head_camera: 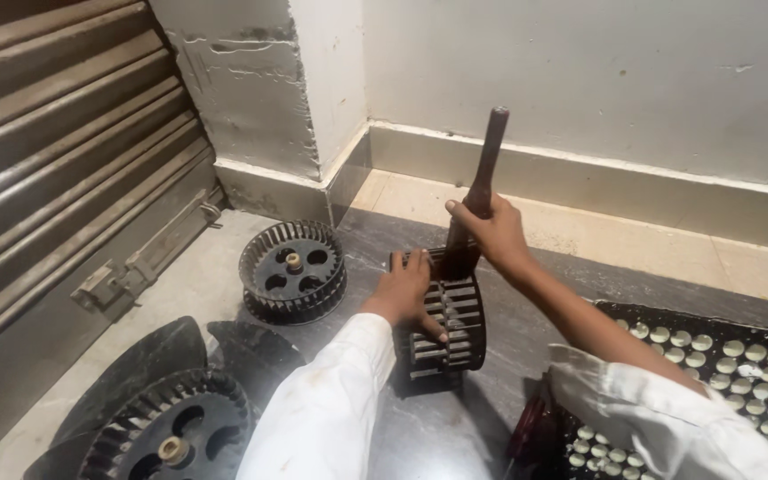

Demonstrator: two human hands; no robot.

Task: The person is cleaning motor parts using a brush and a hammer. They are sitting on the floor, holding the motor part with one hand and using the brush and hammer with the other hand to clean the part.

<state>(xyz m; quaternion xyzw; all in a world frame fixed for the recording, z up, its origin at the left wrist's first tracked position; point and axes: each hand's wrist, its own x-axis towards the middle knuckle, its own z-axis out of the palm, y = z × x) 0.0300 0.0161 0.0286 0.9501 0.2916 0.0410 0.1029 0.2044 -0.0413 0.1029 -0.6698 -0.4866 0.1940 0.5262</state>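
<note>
**Black blower wheel stood on edge under a metal rod**

Black plastic, slatted all round, the blower wheel [442,320] stands on its edge on the dark stone floor [491,418], near the middle of the scene. The left hand [404,292] lies flat against its near-left face, fingers spread over the slats, apparently to keep the wheel from rolling or tipping. The right hand [491,233] has its fingers clenched round a dark metal rod [482,182], held nearly upright with its lower end set down on the top of the wheel; the grip sits low on the rod, which would give firmer control of the tip. Both white sleeves [331,418] reach in from the near edge.

To the left, a second blower wheel [293,271] lies flat with a pale hub showing, and a third [171,431] lies flat at the near left on black sheeting. A dark mat with pale round studs [740,364] covers the floor at the right. A rolling shutter [55,133] closes the far left.
</note>
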